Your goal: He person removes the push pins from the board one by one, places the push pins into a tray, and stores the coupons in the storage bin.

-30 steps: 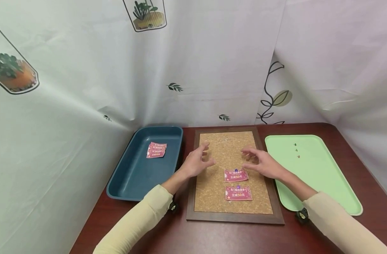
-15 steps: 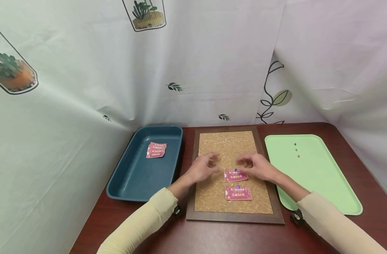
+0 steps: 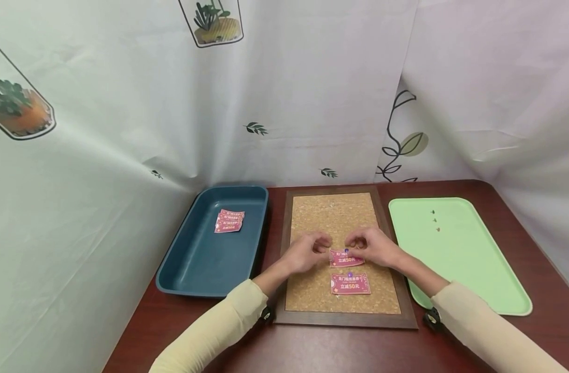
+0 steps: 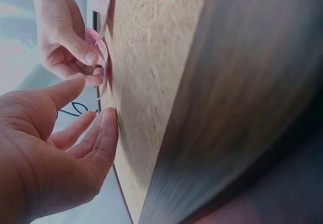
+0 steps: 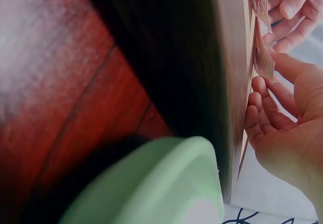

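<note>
On the framed cork board (image 3: 312,295) in the head view lie two pink paper coupons, one above the other. A purple push pin (image 3: 346,250) stands at the top of the upper coupon (image 3: 340,260); the lower coupon (image 3: 351,286) has a similar pin (image 3: 350,274). My left hand (image 3: 308,252) is at the upper coupon's left edge, fingers loosely bent, holding nothing. My right hand (image 3: 375,246) reaches in from the right, its thumb at the upper coupon beside the pin. In the right wrist view the coupon (image 5: 263,57) curls off the cork next to the right thumb; contact is unclear.
A blue tray (image 3: 196,264) with several pink coupons (image 3: 229,221) stands left of the board. To the right lies a light green tray (image 3: 471,264) with a few small pins (image 3: 435,220). A white patterned curtain (image 3: 289,103) closes the back.
Both hands have moved inward and slightly toward me, from either side of the board to the upper coupon. Coupons, pins and trays stay where they were.
</note>
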Tool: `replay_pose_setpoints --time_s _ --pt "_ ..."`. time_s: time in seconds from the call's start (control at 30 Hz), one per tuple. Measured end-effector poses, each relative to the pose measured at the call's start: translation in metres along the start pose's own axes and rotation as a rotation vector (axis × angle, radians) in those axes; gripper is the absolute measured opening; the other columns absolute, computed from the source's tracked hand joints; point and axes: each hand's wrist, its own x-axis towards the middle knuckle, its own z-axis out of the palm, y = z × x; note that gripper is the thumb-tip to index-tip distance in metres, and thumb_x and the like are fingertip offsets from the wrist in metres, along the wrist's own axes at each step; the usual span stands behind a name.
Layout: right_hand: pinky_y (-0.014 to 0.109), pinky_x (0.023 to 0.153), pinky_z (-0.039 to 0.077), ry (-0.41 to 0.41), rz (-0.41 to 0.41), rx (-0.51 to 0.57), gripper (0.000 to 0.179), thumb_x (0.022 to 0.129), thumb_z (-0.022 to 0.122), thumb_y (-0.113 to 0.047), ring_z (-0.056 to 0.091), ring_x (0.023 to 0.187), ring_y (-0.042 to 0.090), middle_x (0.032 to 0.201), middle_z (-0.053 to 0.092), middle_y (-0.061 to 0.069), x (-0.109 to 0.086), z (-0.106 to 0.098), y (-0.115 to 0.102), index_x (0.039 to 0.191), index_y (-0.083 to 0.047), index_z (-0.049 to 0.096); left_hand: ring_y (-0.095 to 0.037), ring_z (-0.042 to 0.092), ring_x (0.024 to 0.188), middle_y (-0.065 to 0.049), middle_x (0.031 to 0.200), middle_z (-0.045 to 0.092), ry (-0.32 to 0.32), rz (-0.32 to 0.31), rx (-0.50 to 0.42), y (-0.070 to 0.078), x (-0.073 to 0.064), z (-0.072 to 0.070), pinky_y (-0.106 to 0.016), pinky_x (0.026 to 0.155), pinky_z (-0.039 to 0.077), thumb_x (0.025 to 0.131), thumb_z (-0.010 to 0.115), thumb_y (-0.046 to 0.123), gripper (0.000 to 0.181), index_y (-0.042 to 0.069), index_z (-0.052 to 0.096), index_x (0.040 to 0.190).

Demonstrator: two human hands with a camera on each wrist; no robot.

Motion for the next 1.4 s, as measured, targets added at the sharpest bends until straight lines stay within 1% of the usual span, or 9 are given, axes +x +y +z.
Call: replay_pose_setpoints --time_s 0.2,0.37,0.43,0.53,0.77,1.0,1.23,1.4 --pt "0.027 0.067 0.045 0.005 0.014 -0.027 0.011 0.09 0.085 -0.006 0.054 0.077 0.011 0.085 0.066 -0.005 0.001 0.004 0.0 0.098 -0.008 0.078 -0.012 0.071 0.097 -0.004 0.117 0.076 0.005 -0.02 0.025 0.002 0.0 0.006 -0.025 0.084 0.055 0.096 0.081 0.012 0.029 0.006 0.073 0.123" --pt "0.026 0.066 0.045 0.007 0.019 -0.028 0.011 0.089 0.083 -0.002 0.053 0.075 0.011 0.084 0.065 -0.005 0.001 0.004 -0.001 0.097 -0.008 0.078 -0.004 0.068 0.088 0.003 0.102 0.076 0.021 -0.024 0.053 0.001 0.004 0.01 -0.023 0.079 0.054 0.095 0.082 0.014 0.023 0.009 0.076 0.117" --pt "0.026 0.065 0.045 0.006 0.03 -0.024 0.011 0.089 0.083 -0.001 0.053 0.074 0.011 0.084 0.065 -0.005 0.001 0.004 -0.002 0.096 -0.007 0.077 -0.003 0.067 0.084 0.005 0.095 0.075 0.024 -0.024 0.062 0.001 0.004 0.011 -0.023 0.077 0.054 0.094 0.083 0.014 0.021 0.011 0.077 0.114" --pt "0.026 0.066 0.045 0.004 0.047 -0.022 0.011 0.089 0.083 -0.001 0.053 0.074 0.012 0.084 0.064 -0.005 0.002 0.005 -0.002 0.095 -0.007 0.077 -0.002 0.066 0.08 0.007 0.09 0.075 0.029 -0.028 0.072 0.002 0.005 0.013 -0.023 0.075 0.053 0.093 0.084 0.013 0.02 0.012 0.078 0.112" --pt "0.027 0.069 0.048 0.003 0.074 -0.037 0.011 0.088 0.084 -0.001 0.056 0.077 0.012 0.085 0.065 -0.003 0.004 0.006 -0.004 0.091 -0.007 0.075 -0.001 0.065 0.078 0.006 0.09 0.075 0.037 -0.022 0.088 0.002 0.008 0.014 -0.021 0.074 0.052 0.092 0.084 0.008 0.016 0.011 0.077 0.106" --pt "0.029 0.071 0.048 -0.032 0.099 -0.076 0.009 0.089 0.082 -0.003 0.056 0.079 0.012 0.085 0.064 -0.002 0.008 0.004 -0.008 0.091 -0.006 0.074 -0.001 0.064 0.077 0.006 0.09 0.074 0.041 -0.032 0.079 0.002 0.009 0.015 -0.022 0.074 0.052 0.09 0.084 0.004 0.017 0.012 0.077 0.104" --pt "0.029 0.068 0.045 -0.061 0.126 -0.073 0.01 0.089 0.08 -0.001 0.054 0.077 0.013 0.084 0.061 -0.001 0.01 0.004 -0.009 0.09 -0.007 0.072 -0.001 0.063 0.075 0.007 0.085 0.072 0.056 -0.041 0.088 0.002 0.01 0.016 -0.022 0.072 0.052 0.089 0.084 0.002 0.018 0.012 0.077 0.102" --pt "0.028 0.066 0.043 -0.069 0.132 -0.066 0.012 0.088 0.08 -0.001 0.052 0.075 0.014 0.083 0.059 0.0 0.011 0.004 -0.009 0.089 -0.008 0.071 -0.001 0.063 0.075 0.008 0.084 0.072 0.056 -0.048 0.087 0.003 0.011 0.017 -0.021 0.072 0.052 0.089 0.084 0.001 0.018 0.013 0.077 0.1"
